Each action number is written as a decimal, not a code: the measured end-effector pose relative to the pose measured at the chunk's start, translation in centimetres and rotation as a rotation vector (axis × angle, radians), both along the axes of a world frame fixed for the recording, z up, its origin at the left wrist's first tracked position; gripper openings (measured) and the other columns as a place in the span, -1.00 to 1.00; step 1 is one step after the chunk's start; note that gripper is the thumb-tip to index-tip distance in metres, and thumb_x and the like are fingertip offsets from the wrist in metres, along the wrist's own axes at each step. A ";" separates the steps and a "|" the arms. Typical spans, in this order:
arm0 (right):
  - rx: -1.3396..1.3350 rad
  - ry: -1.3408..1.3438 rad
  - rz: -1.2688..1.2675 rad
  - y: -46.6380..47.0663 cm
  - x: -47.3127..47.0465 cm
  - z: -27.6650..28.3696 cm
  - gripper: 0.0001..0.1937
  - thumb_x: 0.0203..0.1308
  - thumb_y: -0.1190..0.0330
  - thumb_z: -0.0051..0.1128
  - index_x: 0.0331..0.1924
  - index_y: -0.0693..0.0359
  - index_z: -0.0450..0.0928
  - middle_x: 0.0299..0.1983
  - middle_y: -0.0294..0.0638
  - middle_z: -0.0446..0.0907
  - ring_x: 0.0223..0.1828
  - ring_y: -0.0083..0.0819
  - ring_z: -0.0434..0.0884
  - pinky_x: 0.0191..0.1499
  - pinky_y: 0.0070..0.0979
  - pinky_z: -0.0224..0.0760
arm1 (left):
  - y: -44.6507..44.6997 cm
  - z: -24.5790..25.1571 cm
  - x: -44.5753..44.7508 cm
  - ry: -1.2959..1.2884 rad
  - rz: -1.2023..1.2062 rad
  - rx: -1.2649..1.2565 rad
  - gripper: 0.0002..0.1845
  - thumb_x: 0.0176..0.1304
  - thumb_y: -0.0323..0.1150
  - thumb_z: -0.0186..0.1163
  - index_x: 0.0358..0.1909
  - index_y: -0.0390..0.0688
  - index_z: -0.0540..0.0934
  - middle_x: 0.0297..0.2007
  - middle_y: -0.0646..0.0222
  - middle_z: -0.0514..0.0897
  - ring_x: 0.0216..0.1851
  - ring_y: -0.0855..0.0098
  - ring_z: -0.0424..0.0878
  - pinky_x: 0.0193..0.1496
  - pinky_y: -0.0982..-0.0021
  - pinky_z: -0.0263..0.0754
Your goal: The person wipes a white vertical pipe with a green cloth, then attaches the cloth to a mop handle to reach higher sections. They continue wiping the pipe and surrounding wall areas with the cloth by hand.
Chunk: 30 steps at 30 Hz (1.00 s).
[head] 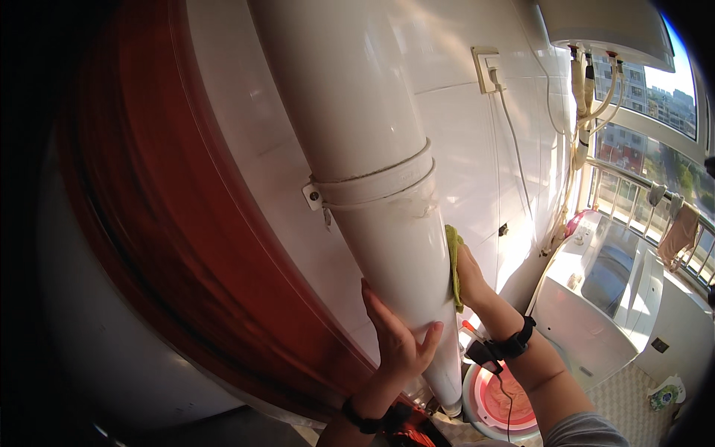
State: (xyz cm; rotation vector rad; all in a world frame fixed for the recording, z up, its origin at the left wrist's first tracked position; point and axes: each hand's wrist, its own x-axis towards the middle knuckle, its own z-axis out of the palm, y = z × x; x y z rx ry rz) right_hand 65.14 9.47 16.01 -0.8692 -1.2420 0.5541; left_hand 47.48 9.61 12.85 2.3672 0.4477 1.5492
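A thick white plastic pipe (385, 246) runs from the top of the view down to the floor, with a clamp collar (380, 181) screwed to the wall around it. My left hand (394, 338) rests against the pipe's lower front, fingers and thumb spread, holding nothing. Higher up on the right side, my right hand (470, 274) presses a green cloth (453, 268) against the pipe; its fingers are partly hidden behind the cloth and pipe. Black straps circle both wrists.
At left stands a dark red wooden door frame (184, 223). Below right, a pink basin (505, 396) sits near a white washing machine (597, 285). A plugged socket (489, 70), a water heater (609, 33) and a railing (642, 201) line the right.
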 end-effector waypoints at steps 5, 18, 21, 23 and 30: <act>0.075 0.042 0.325 -2.3 -0.3 4.7 -0.48 0.47 0.21 0.01 0.32 0.39 0.25 0.19 -0.13 0.46 0.17 -0.33 0.44 0.27 -0.40 0.29 | -0.3 -0.7 0.4 -0.069 0.011 -0.165 0.27 0.12 -0.22 0.36 0.46 -0.44 -0.47 0.44 -0.31 -0.20 0.47 -0.19 -0.05 0.47 -0.07 -0.10; 0.064 0.219 0.487 -2.4 0.9 8.4 -0.37 0.12 0.49 0.23 0.30 0.38 0.27 0.08 -0.20 0.52 0.11 -0.46 0.49 0.18 -0.44 0.39 | -1.6 -1.4 1.5 -0.216 0.011 -0.280 0.24 0.12 -0.26 0.31 0.47 -0.42 -0.48 0.45 -0.19 -0.11 0.46 0.00 0.03 0.47 0.04 -0.04; 0.179 0.111 0.514 -1.8 0.7 9.2 -0.39 0.10 0.47 0.25 0.26 0.40 0.29 0.04 -0.21 0.53 0.08 -0.47 0.50 0.16 -0.45 0.40 | -1.6 -1.6 1.8 -0.252 -0.010 -0.326 0.23 0.13 -0.27 0.30 0.48 -0.41 -0.49 0.46 -0.19 -0.12 0.46 0.01 0.04 0.48 0.05 -0.04; 0.097 0.150 0.497 -2.0 0.6 9.5 -0.41 0.07 0.49 0.27 0.22 0.41 0.32 -0.02 -0.22 0.56 0.02 -0.49 0.53 0.11 -0.47 0.44 | -1.7 -1.6 1.8 -0.223 0.034 -0.297 0.22 0.14 -0.28 0.29 0.48 -0.41 -0.49 0.46 -0.18 -0.12 0.46 0.01 0.04 0.48 0.05 -0.04; 0.139 0.210 0.524 -2.4 0.4 9.6 -0.42 0.03 0.53 0.23 0.21 0.41 0.33 -0.03 -0.23 0.57 0.00 -0.51 0.54 0.07 -0.49 0.45 | -1.6 -1.4 1.9 -0.224 0.044 -0.253 0.21 0.14 -0.31 0.29 0.48 -0.39 -0.49 0.45 -0.15 -0.10 0.45 0.01 0.05 0.48 0.03 -0.05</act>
